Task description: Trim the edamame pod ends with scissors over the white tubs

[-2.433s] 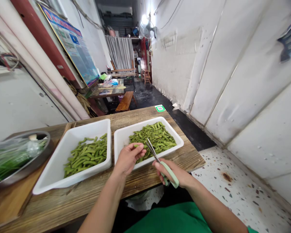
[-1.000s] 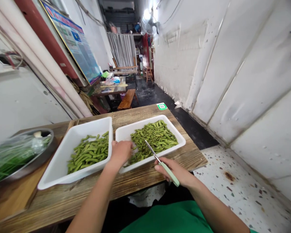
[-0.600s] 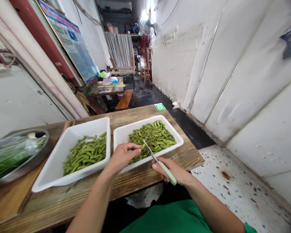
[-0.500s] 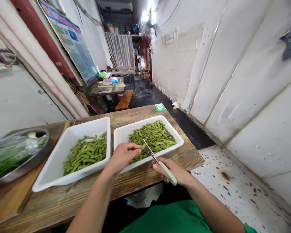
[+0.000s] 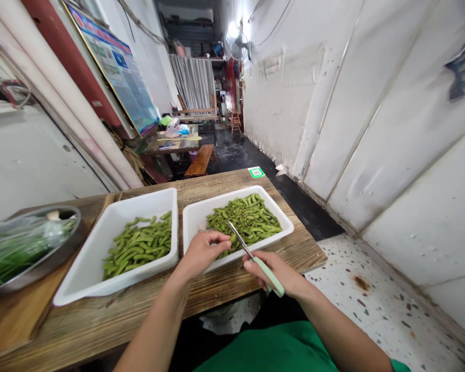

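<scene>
My left hand (image 5: 207, 250) pinches a green edamame pod (image 5: 233, 238) over the near side of the right white tray (image 5: 287, 223). In my right hand (image 5: 269, 268) is a pair of scissors (image 5: 264, 267) with pale green handles. The blades point up and left, right beside the pod. Many edamame pods (image 5: 256, 212) fill the right tray, with small trimmed bits among them toward its left part. To the left stands a second, deeper white tray (image 5: 77, 258), and a heap of pods (image 5: 143, 243) lies in its right half.
A metal bowl (image 5: 67, 248) with bagged green vegetables (image 5: 11, 258) sits at the far left on a wooden board (image 5: 27, 315). A QR-code card (image 5: 256, 172) lies at the table's (image 5: 147, 315) back right corner. Beyond are a bench (image 5: 200, 160) and a cluttered table (image 5: 170, 147).
My left hand has shifted slightly to the right with the pod, bringing it closer to the scissor blades. My right hand has stayed almost in place.
</scene>
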The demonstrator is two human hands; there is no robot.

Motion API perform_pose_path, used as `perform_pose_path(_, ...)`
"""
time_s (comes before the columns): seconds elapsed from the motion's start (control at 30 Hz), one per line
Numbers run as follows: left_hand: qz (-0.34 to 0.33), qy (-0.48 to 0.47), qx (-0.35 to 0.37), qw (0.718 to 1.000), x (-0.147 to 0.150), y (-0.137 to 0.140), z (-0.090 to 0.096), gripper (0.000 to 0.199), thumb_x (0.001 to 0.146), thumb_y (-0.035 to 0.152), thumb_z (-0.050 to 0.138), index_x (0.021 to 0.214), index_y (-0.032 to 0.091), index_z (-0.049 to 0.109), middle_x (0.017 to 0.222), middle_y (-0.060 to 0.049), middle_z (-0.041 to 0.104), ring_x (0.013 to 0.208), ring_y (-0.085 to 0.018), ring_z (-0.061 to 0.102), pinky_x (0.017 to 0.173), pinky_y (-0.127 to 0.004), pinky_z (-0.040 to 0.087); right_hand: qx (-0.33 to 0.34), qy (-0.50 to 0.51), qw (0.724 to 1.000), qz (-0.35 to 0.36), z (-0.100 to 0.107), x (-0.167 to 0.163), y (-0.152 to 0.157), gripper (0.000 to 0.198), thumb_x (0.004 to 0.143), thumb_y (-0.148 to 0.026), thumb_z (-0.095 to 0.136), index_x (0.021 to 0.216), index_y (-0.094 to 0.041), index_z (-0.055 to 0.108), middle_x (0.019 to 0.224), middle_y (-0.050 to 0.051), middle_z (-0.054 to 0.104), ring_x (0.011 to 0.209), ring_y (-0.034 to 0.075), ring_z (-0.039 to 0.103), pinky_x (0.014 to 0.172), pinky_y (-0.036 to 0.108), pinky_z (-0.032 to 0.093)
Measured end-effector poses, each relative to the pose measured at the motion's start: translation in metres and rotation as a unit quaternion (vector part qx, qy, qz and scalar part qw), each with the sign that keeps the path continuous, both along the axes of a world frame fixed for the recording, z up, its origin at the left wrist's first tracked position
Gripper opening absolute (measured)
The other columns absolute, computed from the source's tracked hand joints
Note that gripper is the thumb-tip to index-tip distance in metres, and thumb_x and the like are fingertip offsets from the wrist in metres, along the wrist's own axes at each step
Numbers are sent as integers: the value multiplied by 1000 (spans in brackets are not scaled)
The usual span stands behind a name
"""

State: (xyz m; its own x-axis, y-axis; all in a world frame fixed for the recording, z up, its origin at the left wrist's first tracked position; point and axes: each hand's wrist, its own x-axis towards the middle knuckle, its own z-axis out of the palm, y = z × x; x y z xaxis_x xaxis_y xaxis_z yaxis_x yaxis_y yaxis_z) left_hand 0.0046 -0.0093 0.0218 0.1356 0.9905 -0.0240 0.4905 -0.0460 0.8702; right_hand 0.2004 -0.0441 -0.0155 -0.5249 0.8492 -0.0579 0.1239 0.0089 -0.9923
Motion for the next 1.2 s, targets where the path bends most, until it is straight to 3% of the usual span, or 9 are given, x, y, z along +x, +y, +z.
perform_pose_path(0.33,-17,-1,12,1000,0,2,-1,26,64,38,61,72,15,68,71,-3,67,68,-17,57,66,-26,42,86,-50,995,-22,8,5,2,31,75,-44,59,83,-14,57,62,-4,45,56,8,37,52,19,31)
perform_pose_path(0.53,2,-29,-5,1000,2,2,-1,29,66,43,61,72,15,68,70,-2,66,68,-16,55,65,-25,40,7,-31,999,-31,4,0,3,34,74,-49,57,74,-16,54,47,-6,39,38,6,37,36,18,30)
perform_pose_path(0.7,49,-159,-37,985,1,8,-8,28,63,37,67,79,13,66,72,-3,64,65,-12,53,63,-23,39,-49,-23,998,-37,0,-3,5,39,70,-54,59,78,-17,52,45,-8,39,32,6,38,28,16,29)
perform_pose_path(0.87,67,-338,-115,932,5,10,-11,23,61,27,71,75,13,58,70,-3,63,61,-8,53,59,-20,39,-89,58,994,-6,1,-4,2,44,76,-59,48,79,-16,47,59,-5,45,43,5,45,38,16,39)
perform_pose_path(1.0,111,-399,-90,906,15,7,-16,25,57,25,75,73,13,60,67,0,61,63,-8,54,58,-19,40,-82,59,995,-2,3,-5,0,44,78,-59,45,80,-15,46,61,-4,44,45,5,45,42,17,39)
perform_pose_path(1.2,108,-328,-56,937,23,0,-21,26,58,32,73,70,12,62,58,1,59,53,-7,49,54,-21,38,-20,31,999,-12,3,-5,0,40,79,-57,46,81,-17,48,56,-6,42,42,6,42,40,18,39)
